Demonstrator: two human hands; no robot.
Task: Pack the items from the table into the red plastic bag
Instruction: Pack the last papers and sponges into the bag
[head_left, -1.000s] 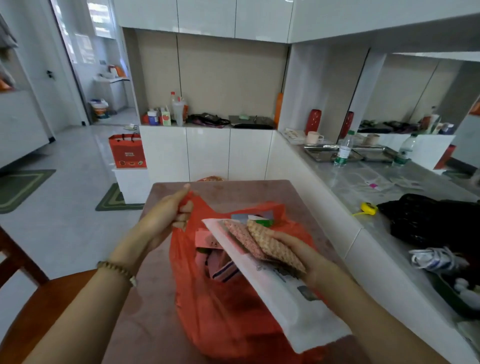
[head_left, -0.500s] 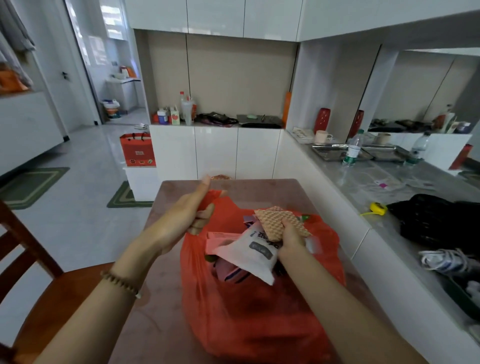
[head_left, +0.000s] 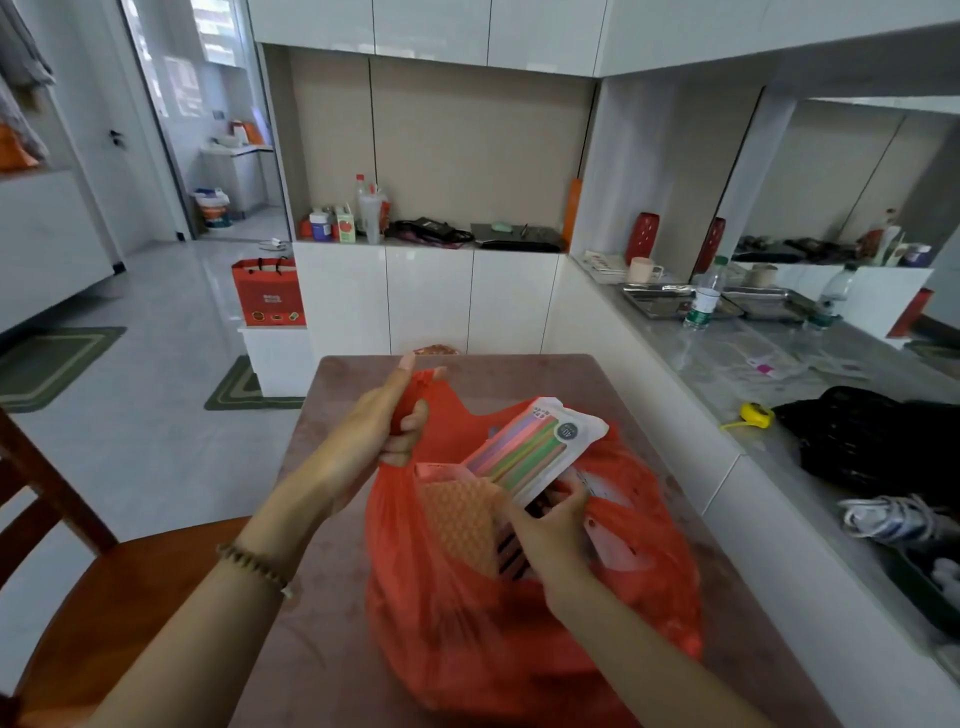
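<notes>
— Where's the bag?
— The crinkly red plastic bag (head_left: 467, 634) sits at lower centre on the dusty-pink tabletop (head_left: 322, 649), mouth open.
— And the 2 hands?
— The left hand (head_left: 374, 431) has its fingers curled round the bag's rim, holding it up. The right hand (head_left: 550, 525) pinches the lower end of a flat white packet with pastel stripes (head_left: 535, 441), tilted, half inside the mouth.
— Anything nearby?
— A small yellow tape measure (head_left: 756, 414) at right, and a brown wooden chair (head_left: 104, 597) at lower left.

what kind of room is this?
Probably a home kitchen-dining area: built-in white cabinets, a grey countertop with metal trays, and a wooden chair at the table.
</notes>
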